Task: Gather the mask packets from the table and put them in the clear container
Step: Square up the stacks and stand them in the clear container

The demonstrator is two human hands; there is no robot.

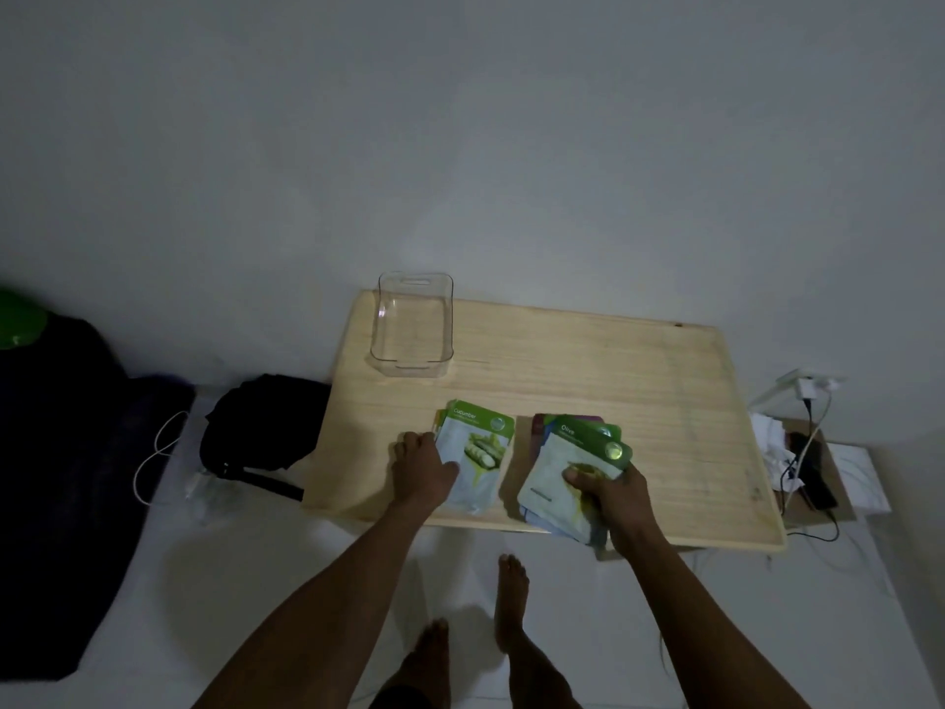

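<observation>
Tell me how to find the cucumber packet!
Look at the wooden table, near its front edge. Two piles of mask packets lie there; the cucumber packet tops the left pile, under the left hand. It shows sliced cucumber, while the olive packet is held in the right hand.

Room, dimly lit: plain grey wall (511, 145); white floor (255, 580); low pale wooden surface (588, 381); black bag (261, 427) beside it; wall socket (813, 386) with cables.
</observation>
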